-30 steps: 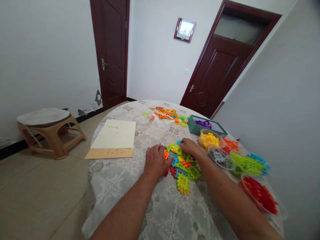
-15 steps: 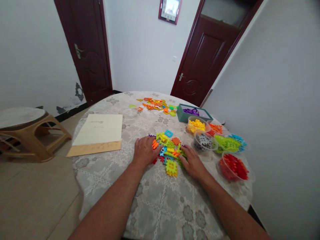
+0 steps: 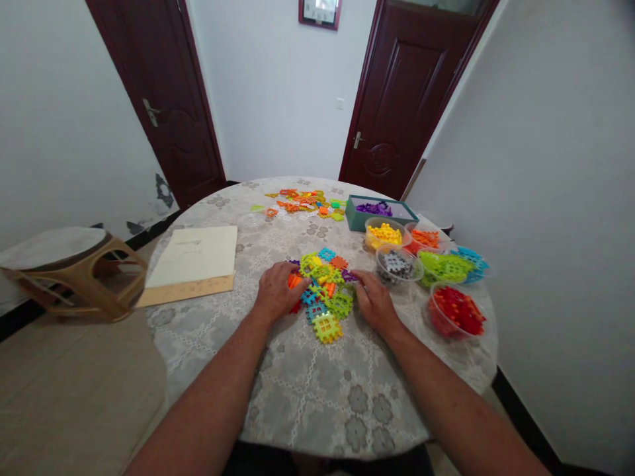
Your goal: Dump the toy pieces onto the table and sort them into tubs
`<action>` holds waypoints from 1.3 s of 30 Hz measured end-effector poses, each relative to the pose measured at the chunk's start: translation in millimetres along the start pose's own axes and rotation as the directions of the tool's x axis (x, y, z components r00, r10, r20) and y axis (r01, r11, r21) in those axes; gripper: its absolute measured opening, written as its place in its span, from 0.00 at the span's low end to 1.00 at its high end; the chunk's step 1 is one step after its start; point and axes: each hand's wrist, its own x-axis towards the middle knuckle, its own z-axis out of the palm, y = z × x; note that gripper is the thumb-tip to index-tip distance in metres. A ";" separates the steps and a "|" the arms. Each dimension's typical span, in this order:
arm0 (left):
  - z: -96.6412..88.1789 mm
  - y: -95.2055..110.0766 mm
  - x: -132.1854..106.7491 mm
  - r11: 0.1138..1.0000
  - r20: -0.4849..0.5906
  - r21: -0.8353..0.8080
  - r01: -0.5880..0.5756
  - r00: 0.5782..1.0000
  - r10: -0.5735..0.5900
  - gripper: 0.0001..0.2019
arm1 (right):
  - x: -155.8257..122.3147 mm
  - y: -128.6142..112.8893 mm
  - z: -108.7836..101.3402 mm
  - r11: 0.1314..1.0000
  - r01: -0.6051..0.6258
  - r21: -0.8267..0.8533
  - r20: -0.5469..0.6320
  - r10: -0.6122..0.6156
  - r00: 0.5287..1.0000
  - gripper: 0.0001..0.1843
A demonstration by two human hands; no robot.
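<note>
Head view: block pile (image 3: 322,289) on tablecloth (image 3: 297,377), left of tubs (image 3: 440,322). Left hand (image 3: 278,288) curled at pile's left edge, right hand (image 3: 377,301) half-curled at its right; can't tell grip. Probably gathering or sorting; next move likely calls for fingertip pinch.

Two doors (image 3: 409,92), upper left and upper right; one stool (image 3: 59,248), left; two heaps of pieces (image 3: 322,291), one left hand (image 3: 276,289), one right hand (image 3: 377,301), centre; one teal box (image 3: 358,219), at least five tubs (image 3: 445,326), right
</note>
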 end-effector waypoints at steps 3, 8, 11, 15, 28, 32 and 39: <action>-3.1 9.1 -4.2 0.998 0.101 0.062 -0.012 0.995 0.005 0.33 | -2.3 0.6 -9.9 0.999 0.029 -0.046 0.006 -0.028 1.000 0.16; -14.0 31.2 -21.4 0.995 0.260 0.100 -0.024 0.966 -0.002 0.52 | -5.2 -14.6 -21.1 0.992 0.093 -0.082 0.221 -0.073 0.972 0.19; -17.7 43.3 -39.3 0.990 0.335 0.140 -0.031 0.942 -0.018 0.58 | -7.0 -22.3 -24.9 0.988 0.107 -0.110 0.371 -0.059 0.927 0.28; -11.5 56.8 -59.9 0.975 0.325 0.219 -0.035 0.945 -0.039 0.58 | -7.0 -19.8 -24.6 0.988 0.077 -0.133 0.424 -0.014 0.906 0.27; 14.8 63.6 -66.7 0.967 0.033 0.244 -0.077 0.997 0.071 0.32 | 10.6 2.3 -24.4 0.574 -0.680 0.457 0.378 0.567 0.732 0.16; 17.0 62.7 -69.0 0.964 -0.028 0.259 -0.054 0.998 0.063 0.31 | 13.7 4.0 -24.7 0.357 -0.706 0.612 0.389 0.641 0.662 0.16; 18.7 59.4 -68.4 0.957 -0.082 0.273 -0.095 0.989 0.122 0.29 | 11.8 -7.8 -21.7 0.456 -0.662 0.595 0.405 0.541 0.737 0.17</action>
